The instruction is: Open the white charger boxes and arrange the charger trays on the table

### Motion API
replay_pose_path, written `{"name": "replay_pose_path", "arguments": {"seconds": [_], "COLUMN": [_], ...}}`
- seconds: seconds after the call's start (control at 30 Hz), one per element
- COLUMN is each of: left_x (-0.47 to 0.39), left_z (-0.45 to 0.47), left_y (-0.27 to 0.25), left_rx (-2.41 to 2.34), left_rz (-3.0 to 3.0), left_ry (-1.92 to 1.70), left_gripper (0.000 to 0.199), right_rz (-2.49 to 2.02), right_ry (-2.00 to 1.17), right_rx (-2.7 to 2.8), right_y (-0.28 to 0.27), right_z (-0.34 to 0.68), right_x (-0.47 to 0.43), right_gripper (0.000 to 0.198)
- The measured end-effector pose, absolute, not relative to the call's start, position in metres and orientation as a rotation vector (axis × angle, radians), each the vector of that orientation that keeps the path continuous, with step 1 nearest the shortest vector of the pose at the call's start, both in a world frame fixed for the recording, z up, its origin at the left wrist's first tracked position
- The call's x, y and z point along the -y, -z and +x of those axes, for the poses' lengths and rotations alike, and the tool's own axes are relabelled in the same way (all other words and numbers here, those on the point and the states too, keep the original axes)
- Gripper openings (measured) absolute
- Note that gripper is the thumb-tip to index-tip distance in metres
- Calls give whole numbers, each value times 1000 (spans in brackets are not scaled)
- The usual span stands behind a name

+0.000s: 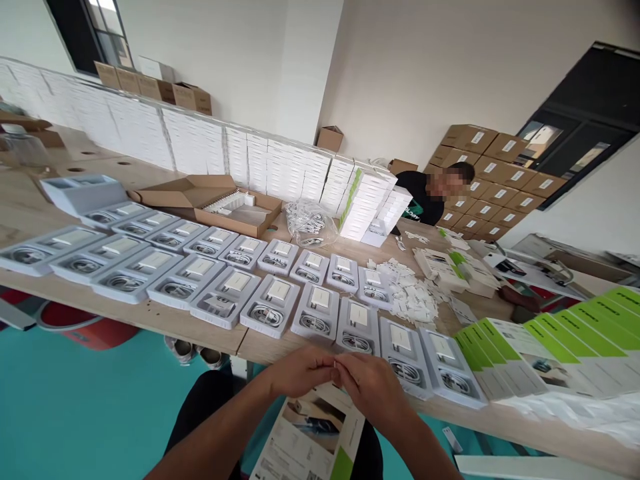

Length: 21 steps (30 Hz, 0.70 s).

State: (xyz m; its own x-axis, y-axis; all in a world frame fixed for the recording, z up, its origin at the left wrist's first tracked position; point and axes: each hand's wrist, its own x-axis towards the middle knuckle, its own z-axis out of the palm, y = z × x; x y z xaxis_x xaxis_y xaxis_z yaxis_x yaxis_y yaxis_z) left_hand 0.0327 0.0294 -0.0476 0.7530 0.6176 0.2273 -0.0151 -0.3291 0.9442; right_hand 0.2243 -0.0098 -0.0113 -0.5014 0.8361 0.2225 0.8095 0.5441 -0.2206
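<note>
Since the printed retail box (317,430) seems propped on the lap (200,400), I judge the left hand (305,372) and right hand (373,385) free to meet at its upper end — fingertips together, though I can't tell what they pinch. Charger trays (260,329) sit within reach.

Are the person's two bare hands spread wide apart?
No, the left hand and right hand are close together by the white-and-green printed cardboard box.
</note>
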Motion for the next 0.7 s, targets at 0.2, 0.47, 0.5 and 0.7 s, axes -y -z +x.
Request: {"name": "replay_pose_path", "arguments": {"seconds": [0.2, 0.47, 0.5, 0.7], "left_x": [-31, -34, -34, -32], "left_z": [33, 37, 37, 36], "left_y": [51, 63, 65, 68], "left_rx": [-571, -671, -670, -647], "left_rz": [1773, 1674, 1660, 1603], "left_ry": [-673, -680, -691, -729], "left_gripper": [37, 44, 44, 45], "right_rz": [-1427, -2171, -2224, -2267], "right_ry": [-231, 137, 110, 13], "right_rx": [2321, 1662, 1680, 1773], "right_y": [-2, -24, -24, -26], "right_z": [238, 379, 391, 403], "right_x": [4, -122, -136, -154], "right_gripper": [26, 26, 24, 27]}}
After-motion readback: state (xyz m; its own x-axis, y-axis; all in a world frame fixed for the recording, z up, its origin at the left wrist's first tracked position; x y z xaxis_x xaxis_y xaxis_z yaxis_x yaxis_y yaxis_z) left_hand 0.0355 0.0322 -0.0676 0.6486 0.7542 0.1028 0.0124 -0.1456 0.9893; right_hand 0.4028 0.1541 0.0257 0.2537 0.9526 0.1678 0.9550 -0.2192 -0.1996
